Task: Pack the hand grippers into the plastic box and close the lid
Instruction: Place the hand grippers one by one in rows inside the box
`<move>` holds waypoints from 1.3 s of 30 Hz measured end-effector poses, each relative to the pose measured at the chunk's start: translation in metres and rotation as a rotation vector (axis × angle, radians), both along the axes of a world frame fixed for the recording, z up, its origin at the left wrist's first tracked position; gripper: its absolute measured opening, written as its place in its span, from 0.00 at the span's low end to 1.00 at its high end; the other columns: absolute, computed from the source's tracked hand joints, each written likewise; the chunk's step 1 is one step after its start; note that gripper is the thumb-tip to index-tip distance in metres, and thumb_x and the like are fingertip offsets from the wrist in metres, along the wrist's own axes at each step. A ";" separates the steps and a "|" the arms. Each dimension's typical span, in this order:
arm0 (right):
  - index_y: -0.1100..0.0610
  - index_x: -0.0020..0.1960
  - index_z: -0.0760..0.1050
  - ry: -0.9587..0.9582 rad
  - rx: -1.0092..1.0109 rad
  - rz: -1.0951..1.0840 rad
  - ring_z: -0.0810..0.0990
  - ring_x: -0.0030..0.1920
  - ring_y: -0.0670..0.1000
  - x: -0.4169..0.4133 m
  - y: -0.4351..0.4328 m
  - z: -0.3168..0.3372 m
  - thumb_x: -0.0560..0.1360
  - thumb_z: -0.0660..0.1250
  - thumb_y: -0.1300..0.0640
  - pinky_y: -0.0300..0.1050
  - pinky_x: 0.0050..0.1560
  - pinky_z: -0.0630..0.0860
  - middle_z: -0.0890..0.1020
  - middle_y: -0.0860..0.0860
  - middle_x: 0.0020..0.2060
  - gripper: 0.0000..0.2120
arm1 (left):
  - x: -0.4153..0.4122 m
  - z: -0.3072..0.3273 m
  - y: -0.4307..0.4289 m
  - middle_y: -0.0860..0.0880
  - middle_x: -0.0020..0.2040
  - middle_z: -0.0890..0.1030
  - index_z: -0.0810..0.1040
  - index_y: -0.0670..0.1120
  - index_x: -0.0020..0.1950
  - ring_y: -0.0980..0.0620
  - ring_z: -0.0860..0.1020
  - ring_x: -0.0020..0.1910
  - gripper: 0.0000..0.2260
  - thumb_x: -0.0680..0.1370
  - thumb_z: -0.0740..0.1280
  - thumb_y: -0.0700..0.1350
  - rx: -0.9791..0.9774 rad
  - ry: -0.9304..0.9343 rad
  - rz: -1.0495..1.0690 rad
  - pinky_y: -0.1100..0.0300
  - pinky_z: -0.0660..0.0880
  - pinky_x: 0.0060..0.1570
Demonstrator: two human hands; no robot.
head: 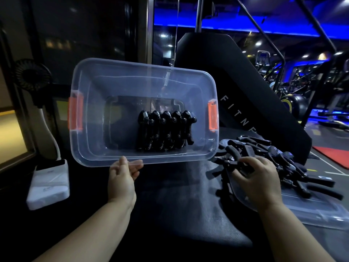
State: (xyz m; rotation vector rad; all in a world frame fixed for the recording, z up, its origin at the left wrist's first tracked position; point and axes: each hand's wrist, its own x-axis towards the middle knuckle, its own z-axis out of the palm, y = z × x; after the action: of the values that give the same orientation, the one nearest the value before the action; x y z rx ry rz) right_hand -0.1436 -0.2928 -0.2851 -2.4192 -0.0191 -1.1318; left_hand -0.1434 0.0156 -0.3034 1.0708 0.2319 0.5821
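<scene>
The left hand is pinching the near rim of the tilted plastic box, where a row of hand grippers is lying. At four o'clock, the right hand is curling its fingers around a single gripper in the loose pile on the lid.

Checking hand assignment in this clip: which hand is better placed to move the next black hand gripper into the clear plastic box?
Likely right. The right hand curls round one of the loose black hand grippers; the left hand pinches the near rim of the clear plastic box with orange latches.
</scene>
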 end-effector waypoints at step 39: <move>0.51 0.61 0.73 0.259 0.033 0.206 0.75 0.54 0.50 -0.004 0.030 0.003 0.77 0.63 0.51 0.40 0.48 0.65 0.76 0.49 0.57 0.13 | -0.001 0.003 -0.002 0.47 0.41 0.82 0.69 0.50 0.49 0.52 0.80 0.40 0.08 0.83 0.53 0.49 0.004 -0.013 0.010 0.61 0.72 0.43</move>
State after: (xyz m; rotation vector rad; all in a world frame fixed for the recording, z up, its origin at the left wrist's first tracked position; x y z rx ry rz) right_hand -0.1475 -0.2630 -0.2817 -2.4502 -0.1616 -0.7187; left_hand -0.1441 0.0138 -0.3006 1.0696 0.2254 0.5986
